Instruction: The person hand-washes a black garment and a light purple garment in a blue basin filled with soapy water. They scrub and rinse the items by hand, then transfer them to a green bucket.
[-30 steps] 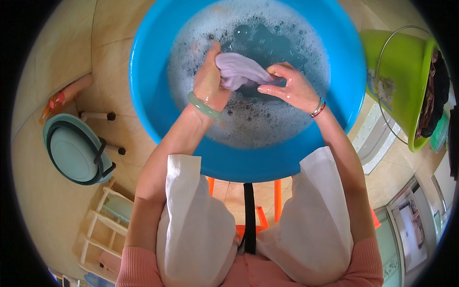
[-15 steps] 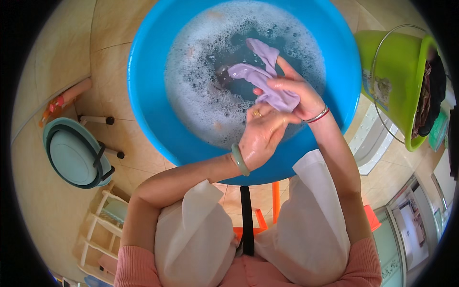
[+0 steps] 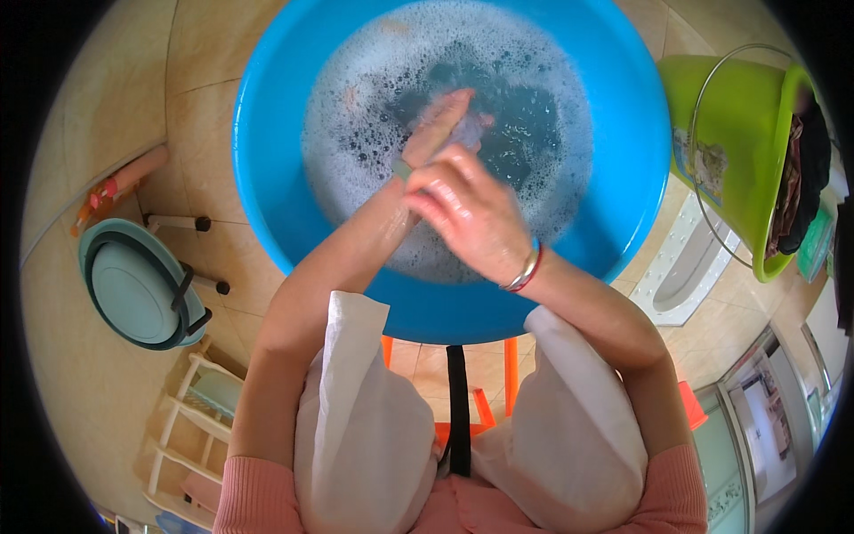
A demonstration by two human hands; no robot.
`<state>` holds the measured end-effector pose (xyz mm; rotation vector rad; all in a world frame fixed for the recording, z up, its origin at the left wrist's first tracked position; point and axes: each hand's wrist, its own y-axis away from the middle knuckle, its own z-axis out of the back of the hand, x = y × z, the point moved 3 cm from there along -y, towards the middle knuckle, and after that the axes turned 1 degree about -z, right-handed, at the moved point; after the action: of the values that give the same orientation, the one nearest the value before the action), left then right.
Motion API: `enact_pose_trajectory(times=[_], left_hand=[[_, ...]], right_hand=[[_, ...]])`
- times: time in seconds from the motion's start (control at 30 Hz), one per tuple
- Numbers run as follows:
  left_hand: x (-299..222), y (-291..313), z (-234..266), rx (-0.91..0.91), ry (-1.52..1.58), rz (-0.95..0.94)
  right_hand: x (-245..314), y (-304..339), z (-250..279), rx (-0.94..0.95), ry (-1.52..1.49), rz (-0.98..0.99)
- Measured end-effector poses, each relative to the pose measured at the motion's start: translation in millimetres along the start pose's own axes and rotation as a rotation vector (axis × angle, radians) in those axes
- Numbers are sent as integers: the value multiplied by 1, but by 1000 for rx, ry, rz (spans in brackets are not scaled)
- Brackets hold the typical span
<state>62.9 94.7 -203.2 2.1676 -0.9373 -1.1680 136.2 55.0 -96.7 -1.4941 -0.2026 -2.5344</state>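
Sudsy water (image 3: 543, 133) lies in a large round blue basin (image 3: 623, 222) in front of me. My left hand (image 3: 438, 125) dips into it, partly under the surface, around a small wet lilac cloth (image 3: 469, 135). Most of that cloth is submerged, so its shape cannot be made out. Crossing over my left wrist is my right hand (image 3: 471, 214), its fingers curled at the pale green bangle (image 3: 403, 169). No cloth shows in the right hand.
A lime-green bucket (image 3: 734, 133) with dark clothes tilts at the right, beside a white floor fixture (image 3: 680, 267). On the left are a folded teal basin (image 3: 133, 285) and a wooden rack (image 3: 191, 418). Orange stool legs (image 3: 511, 374) show below the blue basin.
The lilac cloth has gone from above the basin down into the water with my left hand, which reached forward. My right hand let go of the cloth and came across to the left wrist.
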Motion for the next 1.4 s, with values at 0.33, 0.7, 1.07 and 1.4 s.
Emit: enact_pose_trajectory(times=[0.33, 0.7, 1.07, 1.4], left_hand=[[10, 19, -12, -140, 89, 235], [-6, 42, -14, -267, 73, 223], [2, 22, 17, -284, 111, 91], [0, -3, 31, 467, 355, 272]], right_hand=[[-92, -50, 3, -269, 272, -93], [-125, -39, 9, -151, 344, -79], [-108, 0, 11, -131, 203, -194], [8, -13, -16, -116, 80, 273]])
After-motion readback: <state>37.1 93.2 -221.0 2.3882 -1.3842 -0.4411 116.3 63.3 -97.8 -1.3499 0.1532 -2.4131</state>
